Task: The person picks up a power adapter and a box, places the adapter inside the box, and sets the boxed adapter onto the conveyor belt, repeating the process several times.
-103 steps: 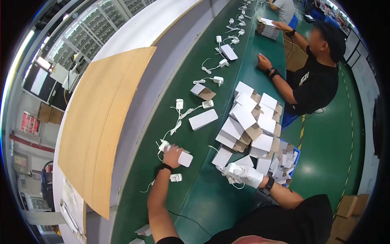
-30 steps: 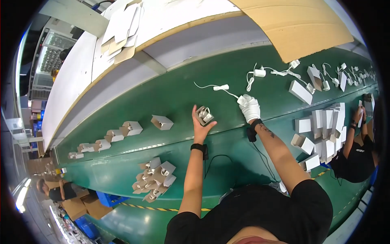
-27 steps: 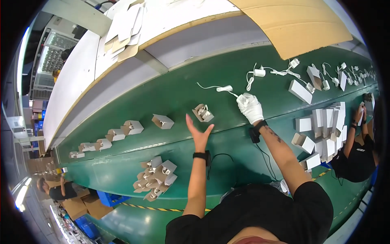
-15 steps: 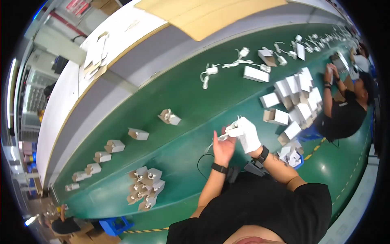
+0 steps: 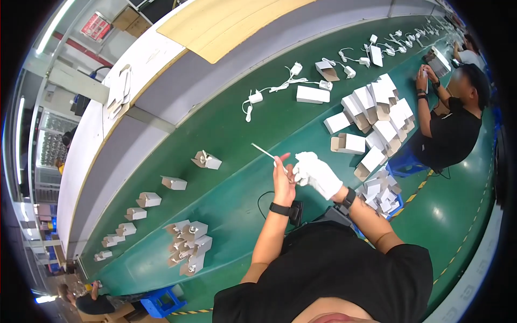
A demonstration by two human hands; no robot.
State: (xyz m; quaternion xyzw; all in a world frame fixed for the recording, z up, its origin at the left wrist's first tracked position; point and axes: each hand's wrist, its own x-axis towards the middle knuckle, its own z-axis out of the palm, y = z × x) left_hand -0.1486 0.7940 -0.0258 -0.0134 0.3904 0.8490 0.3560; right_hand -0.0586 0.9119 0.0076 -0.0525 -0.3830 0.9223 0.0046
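My bare left hand [image 5: 284, 182] is closed on a thin, straight white strip [image 5: 263, 151], which sticks out past the fingers toward the far left. I cannot tell whether it is a cable or a flat piece. Close beside it, my right hand [image 5: 319, 176] wears a white glove and has its fingers curled. Whatever the gloved fingers hold is hidden. Both hands are above the green table [image 5: 237, 199], almost touching each other. To their right lies a pile of open white boxes [image 5: 385, 129]; to their left stands a cluster of boxes with white items inside [image 5: 188, 245].
White chargers with cables [image 5: 255, 97] lie in a line along the raised far strip. Several filled boxes [image 5: 149, 199] stand spaced along its left part. A blue bin of white cartons [image 5: 383, 192] is at my right. A co-worker [image 5: 449, 121] sits beyond it.
The white charger seen between my hands earlier is now out of sight. My left fingers have closed, with the white strip pointing up-left. My gloved hand has curled. The view has shifted.
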